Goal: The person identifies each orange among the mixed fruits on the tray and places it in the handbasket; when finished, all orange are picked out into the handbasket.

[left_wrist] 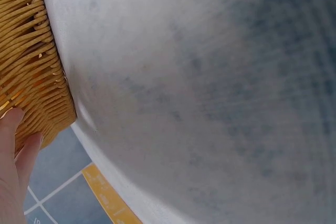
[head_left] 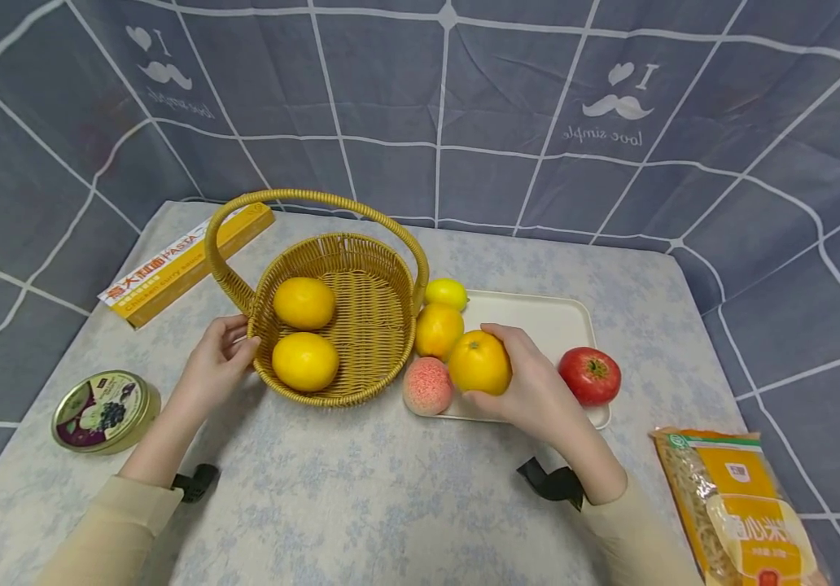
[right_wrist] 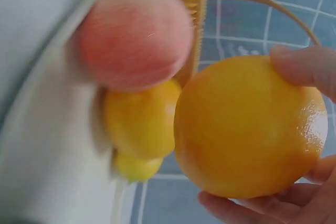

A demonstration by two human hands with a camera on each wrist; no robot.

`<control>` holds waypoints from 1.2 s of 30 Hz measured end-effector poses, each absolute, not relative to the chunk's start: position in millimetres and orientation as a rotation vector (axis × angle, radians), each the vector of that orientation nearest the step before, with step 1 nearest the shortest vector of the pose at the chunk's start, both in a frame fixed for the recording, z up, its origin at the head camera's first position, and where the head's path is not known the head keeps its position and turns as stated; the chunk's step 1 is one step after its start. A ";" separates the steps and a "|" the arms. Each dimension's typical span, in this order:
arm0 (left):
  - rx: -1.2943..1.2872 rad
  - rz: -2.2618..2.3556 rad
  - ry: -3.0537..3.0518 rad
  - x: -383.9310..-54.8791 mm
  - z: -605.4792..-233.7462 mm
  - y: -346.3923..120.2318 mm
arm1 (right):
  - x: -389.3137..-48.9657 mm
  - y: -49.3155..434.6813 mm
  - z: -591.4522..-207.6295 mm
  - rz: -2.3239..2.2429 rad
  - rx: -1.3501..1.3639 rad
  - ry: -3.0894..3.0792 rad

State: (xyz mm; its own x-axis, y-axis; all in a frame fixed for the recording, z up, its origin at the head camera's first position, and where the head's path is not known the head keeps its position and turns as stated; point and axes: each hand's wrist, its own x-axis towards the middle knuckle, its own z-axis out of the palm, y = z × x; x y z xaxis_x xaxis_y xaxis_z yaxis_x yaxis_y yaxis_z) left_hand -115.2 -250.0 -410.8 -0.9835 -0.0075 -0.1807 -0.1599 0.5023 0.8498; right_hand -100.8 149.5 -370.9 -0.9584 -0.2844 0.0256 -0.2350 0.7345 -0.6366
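Note:
A large orange [head_left: 478,363] is gripped in my right hand [head_left: 522,376], raised over the left part of a cream tray [head_left: 537,313]. In the right wrist view, the thumb and fingers lie on opposite sides of this orange [right_wrist: 249,127]. Close by are a peach [head_left: 428,387], another orange [head_left: 439,330] and a lemon [head_left: 446,294]. My left hand [head_left: 215,358] holds the left side of a wicker basket [head_left: 372,325], its fingertips on the outer wall in the left wrist view. Two yellow-orange fruits [head_left: 304,303] sit inside, to the left.
A pomegranate [head_left: 590,376] is at the tray's right edge. Behind the basket's tall handle [head_left: 317,195] lies a pasta box [head_left: 189,264]. A round tin [head_left: 107,411] stands beside my left forearm, and a bag of noodles [head_left: 745,505] lies at the right front.

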 end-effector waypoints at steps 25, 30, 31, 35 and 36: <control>-0.121 1.517 2.586 -112.4 -409.2 -255.6 | -173.6 20.6 -327.2 -1.145 -0.591 2.665; -0.112 1.548 2.567 -112.5 -409.6 -255.3 | -200.9 -3.5 -327.2 -1.135 -0.485 2.647; -0.111 1.551 2.566 -112.5 -409.8 -255.0 | -205.9 -7.5 -328.5 -1.143 -0.453 2.635; -0.108 1.549 2.559 -113.2 -410.4 -253.5 | -222.6 -18.6 -335.5 -1.177 -0.318 2.590; -0.107 1.548 2.558 -113.5 -410.3 -253.1 | -226.1 -20.5 -337.1 -1.172 -0.291 2.584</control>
State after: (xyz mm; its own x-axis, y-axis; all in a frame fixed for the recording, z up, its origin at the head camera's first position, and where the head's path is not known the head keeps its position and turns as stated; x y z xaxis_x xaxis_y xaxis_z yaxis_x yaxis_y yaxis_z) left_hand -113.5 -253.1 -410.3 -0.9862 0.0162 -0.1645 -0.1383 0.4648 0.8746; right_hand -226.1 -20.5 -337.1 -0.9381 -0.2981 -0.1761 -0.0640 0.6492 -0.7579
